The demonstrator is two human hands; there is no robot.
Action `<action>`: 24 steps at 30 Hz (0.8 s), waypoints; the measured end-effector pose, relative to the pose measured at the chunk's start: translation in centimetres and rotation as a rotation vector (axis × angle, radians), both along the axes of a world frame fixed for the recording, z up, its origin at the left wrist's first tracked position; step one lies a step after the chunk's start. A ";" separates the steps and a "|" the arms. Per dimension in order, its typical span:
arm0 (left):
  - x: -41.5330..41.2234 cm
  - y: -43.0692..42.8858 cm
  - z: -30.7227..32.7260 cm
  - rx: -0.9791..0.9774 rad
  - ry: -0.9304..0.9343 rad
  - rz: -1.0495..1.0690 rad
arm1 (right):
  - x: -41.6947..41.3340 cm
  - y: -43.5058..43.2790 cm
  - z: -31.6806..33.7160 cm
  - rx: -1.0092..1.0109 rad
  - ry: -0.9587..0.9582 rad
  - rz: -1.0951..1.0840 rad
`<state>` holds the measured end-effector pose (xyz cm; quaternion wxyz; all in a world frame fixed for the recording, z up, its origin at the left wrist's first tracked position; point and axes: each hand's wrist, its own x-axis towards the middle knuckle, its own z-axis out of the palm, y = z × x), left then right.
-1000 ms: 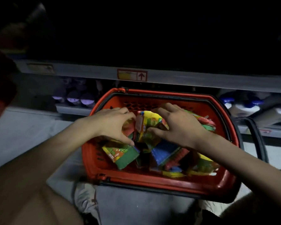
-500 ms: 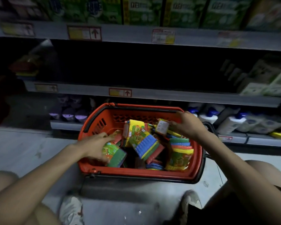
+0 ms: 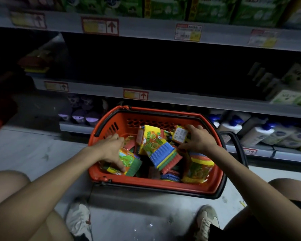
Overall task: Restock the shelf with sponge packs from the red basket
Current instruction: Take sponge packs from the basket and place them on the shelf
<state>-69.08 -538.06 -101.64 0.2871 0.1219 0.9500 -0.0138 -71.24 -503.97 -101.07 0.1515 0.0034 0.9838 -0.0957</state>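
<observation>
A red basket (image 3: pixel 205 186) stands on the floor before the shelves, holding several colourful sponge packs. My left hand (image 3: pixel 109 150) reaches into its left side and grips a green and orange sponge pack (image 3: pixel 129 161). My right hand (image 3: pixel 199 139) is at the basket's back right, its fingers curled round a pack showing a white label (image 3: pixel 180 135). A blue, yellow and red pack (image 3: pixel 161 154) leans in the middle between my hands. The middle shelf (image 3: pixel 181 99) behind the basket is dark, with a few sponge packs (image 3: pixel 36 64) at its far left.
White bottles with blue caps (image 3: pixel 257 132) line the bottom shelf at right, purple-lidded items (image 3: pixel 81 116) at left. Green boxes (image 3: pixel 207 7) fill the top shelf. The basket's black handle (image 3: pixel 240 148) hangs off its right side. My knees and shoes (image 3: pixel 80 219) flank the near floor.
The camera has tilted up, bringing the shelves into view. My hands have parted from the basket's middle: the left went to the left pack, the right to the labelled pack at the back.
</observation>
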 end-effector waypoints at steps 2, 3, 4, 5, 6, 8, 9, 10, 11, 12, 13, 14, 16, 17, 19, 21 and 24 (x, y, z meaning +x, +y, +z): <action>-0.3 -0.1 0.1 0.058 -0.042 0.048 | -0.4 -0.3 -0.2 0.039 0.007 0.009; -0.4 -0.1 0.4 0.076 -0.051 0.061 | -0.6 -0.4 -0.4 0.049 0.019 0.007; -0.7 -0.1 0.7 0.087 -0.052 0.068 | -0.8 -0.5 -0.2 0.053 0.026 0.001; -0.8 0.0 1.2 0.091 -0.054 0.077 | -1.0 -0.6 -0.1 0.054 0.028 -0.003; -1.0 -0.1 1.7 0.098 -0.056 0.092 | -1.1 -0.7 0.2 0.050 0.036 -0.010; -1.4 -0.4 2.8 0.128 -0.051 0.132 | -1.1 -1.0 1.0 -0.007 0.092 -0.049; -1.5 -0.8 3.5 0.155 -0.045 0.162 | -0.9 -1.2 1.6 -0.067 0.140 -0.076; -1.6 -1.3 4.2 0.191 -0.031 0.195 | -0.6 -1.4 2.3 -0.131 0.189 -0.099; -1.7 -1.7 5.1 0.242 -0.017 0.237 | -0.2 -1.5 3.1 -0.191 0.229 -0.112; -1.8 -2.2 6.1 0.303 -0.007 0.286 | 0.1 -1.6 3.8 -0.241 0.256 -0.123; -1.8 -2.5 7.2 0.366 0.001 0.336 | 0.2 -1.6 4.5 -0.284 0.273 -0.135; -1.9 -2.7 8.0 0.421 0.012 0.381 | 0.4 -1.7 5.2 -0.316 0.284 -0.147; -1.9 -2.8 9.3 0.539 0.059 0.457 | 0.6 -2.1 6.3 -0.372 0.314 -0.176; -2.0 -2.6 9.5 0.607 0.087 0.497 | 0.8 -2.3 6.7 -0.407 0.333 -0.188; -1.8 -2.0 9.6 0.751 0.115 0.575 | 1.1 -2.6 7.5 -0.510 0.354 -0.219; -1.6 -1.0 9.4 0.899 0.113 0.654 | 1.3 -2.9 8.1 -0.687 0.299 -0.244; -1.5 0.2 8.8 1.084 0.072 0.760 | 1.5 -3.0 8.5 -1.014 0.083 -0.215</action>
